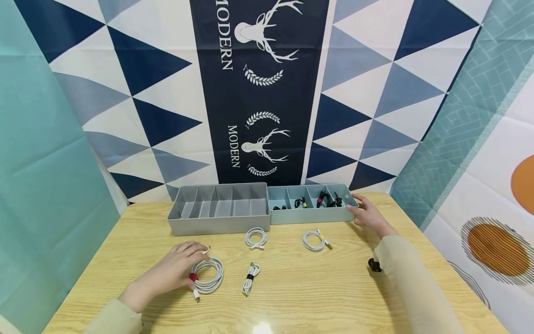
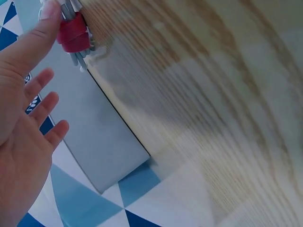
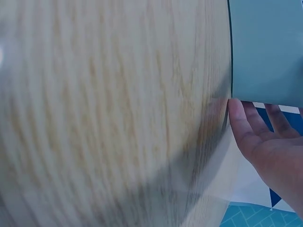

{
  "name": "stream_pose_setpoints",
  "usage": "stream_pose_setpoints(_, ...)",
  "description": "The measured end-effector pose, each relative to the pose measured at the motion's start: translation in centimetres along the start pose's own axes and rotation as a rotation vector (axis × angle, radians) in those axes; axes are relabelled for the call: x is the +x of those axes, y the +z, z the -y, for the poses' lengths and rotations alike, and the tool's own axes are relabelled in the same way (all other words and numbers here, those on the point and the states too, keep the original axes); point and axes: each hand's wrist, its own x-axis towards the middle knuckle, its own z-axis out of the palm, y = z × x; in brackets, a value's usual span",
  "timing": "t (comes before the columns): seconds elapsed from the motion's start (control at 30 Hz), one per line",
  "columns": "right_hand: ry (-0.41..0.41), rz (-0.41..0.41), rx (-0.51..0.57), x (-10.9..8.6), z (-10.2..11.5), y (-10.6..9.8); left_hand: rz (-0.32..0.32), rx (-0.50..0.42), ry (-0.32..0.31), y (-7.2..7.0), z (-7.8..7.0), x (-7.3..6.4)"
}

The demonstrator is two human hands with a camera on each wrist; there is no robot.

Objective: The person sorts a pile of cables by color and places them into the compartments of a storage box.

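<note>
My left hand (image 1: 177,266) is at a coiled white cable (image 1: 217,284) with a red tie (image 2: 75,35), pinching its left side. The thumb lies beside the tie in the left wrist view, and the other fingers are spread loosely. At the right end of the blue divided box (image 1: 313,215) is my right hand (image 1: 369,215), its fingertips touching the end wall. In the right wrist view its thumb meets the box's bottom corner and the fingers extend along the end. Dark cables (image 1: 326,199) lie in several of that box's compartments.
A grey divided box (image 1: 221,226) adjoins the blue one on the left. On the wooden table lie a small white coil (image 1: 256,237), a white cable with a yellow tie (image 1: 314,240) and a white bundle with a black tie (image 1: 250,278). A black object (image 1: 374,265) sits by the right sleeve.
</note>
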Motion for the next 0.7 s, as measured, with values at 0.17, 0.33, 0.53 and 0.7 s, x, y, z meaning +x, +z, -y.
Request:
stream_pose_setpoints(0.17, 0.008, 0.008, -0.014, 0.2, -0.19, 0.04, 0.04, -0.022, -0.014, 0.12, -0.1, -0.24)
stream_pose_setpoints(0.33, 0.006, 0.004, -0.02, 0.25, -0.25, -0.02, 0.06, -0.066, -0.024, 0.33, -0.31, -0.38)
stream_pose_setpoints(0.53, 0.011, 0.003, -0.006, 0.11, -0.18, -0.01, 0.069, -0.086, -0.022, 0.28, -0.47, -0.3)
stream_pose_setpoints(0.7, 0.008, -0.003, -0.001, -0.07, 0.14, 0.21, 0.056, -0.088, 0.009, 0.2, -0.65, -0.02)
